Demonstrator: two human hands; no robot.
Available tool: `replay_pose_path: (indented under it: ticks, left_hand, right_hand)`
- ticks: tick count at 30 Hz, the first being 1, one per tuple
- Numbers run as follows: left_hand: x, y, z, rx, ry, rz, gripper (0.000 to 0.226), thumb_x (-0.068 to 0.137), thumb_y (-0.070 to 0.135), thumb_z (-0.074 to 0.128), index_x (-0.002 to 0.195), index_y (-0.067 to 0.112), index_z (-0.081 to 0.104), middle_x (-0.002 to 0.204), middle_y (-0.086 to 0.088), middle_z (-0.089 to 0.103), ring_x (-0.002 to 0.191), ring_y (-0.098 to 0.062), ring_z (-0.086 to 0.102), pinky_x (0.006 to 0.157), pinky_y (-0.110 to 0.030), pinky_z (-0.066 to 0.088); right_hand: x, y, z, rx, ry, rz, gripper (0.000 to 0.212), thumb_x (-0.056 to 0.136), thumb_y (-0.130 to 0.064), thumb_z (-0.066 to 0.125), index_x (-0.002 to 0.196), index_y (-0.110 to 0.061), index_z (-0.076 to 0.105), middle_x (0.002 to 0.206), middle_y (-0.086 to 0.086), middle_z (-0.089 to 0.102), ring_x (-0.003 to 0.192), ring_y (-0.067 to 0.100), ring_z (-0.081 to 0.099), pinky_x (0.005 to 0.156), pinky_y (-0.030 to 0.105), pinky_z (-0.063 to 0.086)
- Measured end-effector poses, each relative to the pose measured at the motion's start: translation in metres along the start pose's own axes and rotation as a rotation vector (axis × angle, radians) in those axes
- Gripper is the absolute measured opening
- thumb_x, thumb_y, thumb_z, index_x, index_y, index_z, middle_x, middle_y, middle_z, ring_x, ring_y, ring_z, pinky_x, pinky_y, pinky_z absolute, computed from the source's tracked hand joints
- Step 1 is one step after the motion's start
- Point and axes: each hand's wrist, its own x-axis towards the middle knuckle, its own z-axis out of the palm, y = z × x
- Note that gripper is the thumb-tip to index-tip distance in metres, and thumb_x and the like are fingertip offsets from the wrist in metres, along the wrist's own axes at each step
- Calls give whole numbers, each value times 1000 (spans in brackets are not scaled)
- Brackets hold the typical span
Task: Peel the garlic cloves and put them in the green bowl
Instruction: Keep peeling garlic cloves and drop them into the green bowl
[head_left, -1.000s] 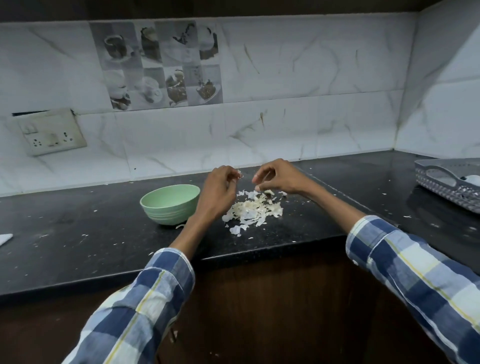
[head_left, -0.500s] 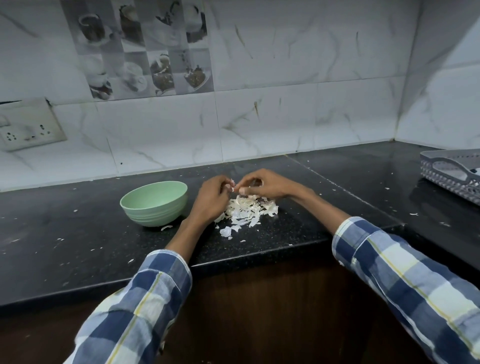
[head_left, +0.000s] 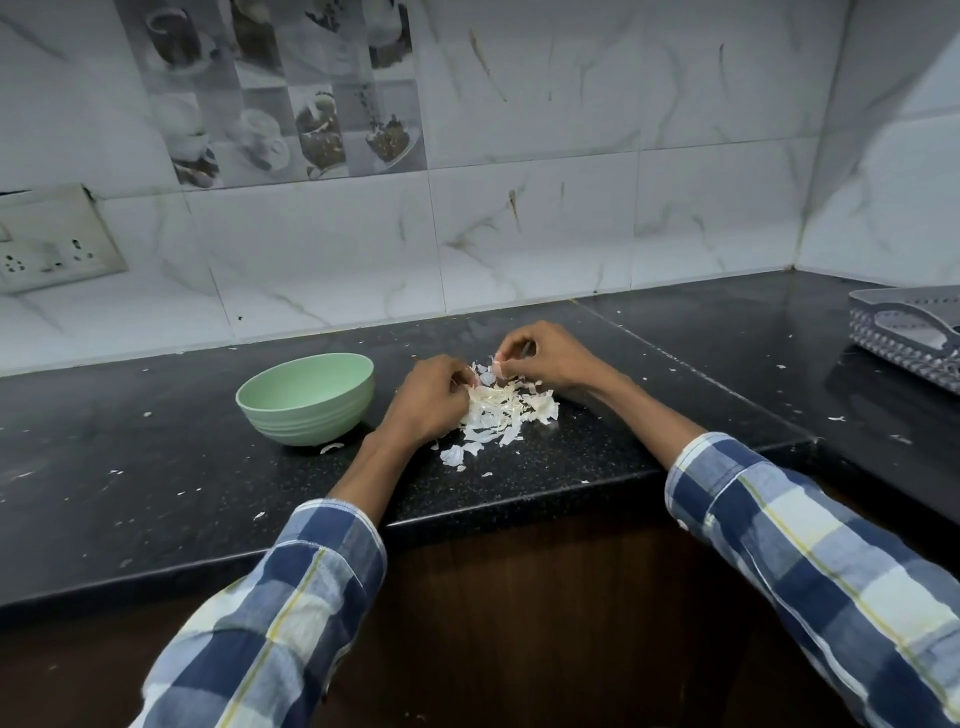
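Note:
A green bowl (head_left: 306, 397) stands on the black counter (head_left: 156, 467), left of my hands; its inside is hidden from this angle. A heap of white garlic peels (head_left: 501, 410) lies between my hands. My left hand (head_left: 428, 400) rests at the heap's left edge with fingers curled round something small, likely a garlic clove, mostly hidden. My right hand (head_left: 540, 358) hovers over the heap's far side and pinches a white scrap of garlic skin (head_left: 496, 366) between thumb and fingertips.
A grey perforated basket (head_left: 914, 332) sits on the counter at the far right. A wall socket (head_left: 47, 244) is on the tiled wall at left. Small peel flakes are scattered across the counter. The counter's front edge runs just below my forearms.
My hands came together over the peel heap and have drawn slightly apart again, the right one lifting a scrap of skin. The camera moved closer and tilted down.

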Motion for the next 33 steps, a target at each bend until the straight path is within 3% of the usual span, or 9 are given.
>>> replay_pose_path:
  ticks: [6,12,17,21,23,26,28,31,33]
  left_hand:
    - [0,2,1,-19,71,24,16,101,15,59,100,14,75,93,3,71,88,-19,67,86,-47,59]
    - [-4,9,-1,-14,128,67,17,105,16,56,104,10,72,103,-2,72,95,-22,66,89,-46,57]
    - [-6,12,-4,-11,166,102,17,103,10,55,105,8,72,103,-1,69,96,-21,63,88,-42,54]
    - [-5,11,-3,3,178,128,17,102,9,55,105,8,72,99,3,64,93,-20,61,86,-40,52]
    - [-5,11,-1,-11,188,123,17,102,10,56,105,9,72,100,3,66,94,-20,63,84,-38,52]
    - [-4,9,2,-173,204,81,13,104,16,61,109,13,72,101,3,71,93,-15,67,85,-37,56]
    - [-3,10,3,-285,222,74,10,104,22,65,109,16,71,99,6,72,92,-9,67,84,-34,57]
    - [-2,13,0,-385,298,60,9,101,27,70,106,19,71,94,8,73,86,-2,67,76,-24,55]
    - [-3,13,-2,-402,369,26,12,100,28,71,104,17,72,91,8,74,85,-3,68,74,-26,57]
  right_hand:
    - [-19,0,-23,108,69,22,10,88,-18,81,96,-16,75,87,-2,79,69,-1,69,60,9,50]
    - [-29,-13,-47,-377,-52,-56,7,89,-17,81,89,-16,74,85,-8,75,76,2,70,74,20,55]
    - [-20,-32,-62,-449,203,-98,24,87,-12,80,75,-28,67,75,-16,67,71,-4,63,67,12,45]
    - [-28,-11,-35,-563,-161,70,12,88,2,73,80,-7,70,81,1,72,77,17,70,71,33,59]
    - [-24,-11,-38,-481,-144,69,7,88,-6,78,83,-8,73,80,-1,74,76,15,72,73,34,62]
    - [-18,-19,-38,-196,26,-6,7,86,-14,82,89,-12,76,80,-6,75,72,1,71,66,18,56]
    - [-13,-31,-31,36,86,-57,13,87,-15,80,98,-8,77,88,-2,78,77,2,72,70,14,55]
    - [-3,-46,-17,266,45,-116,23,90,-12,78,110,-1,74,104,7,78,96,23,75,83,30,62]
    - [1,-47,-7,361,42,-135,25,91,-10,78,112,2,72,106,13,77,100,31,74,88,39,62]
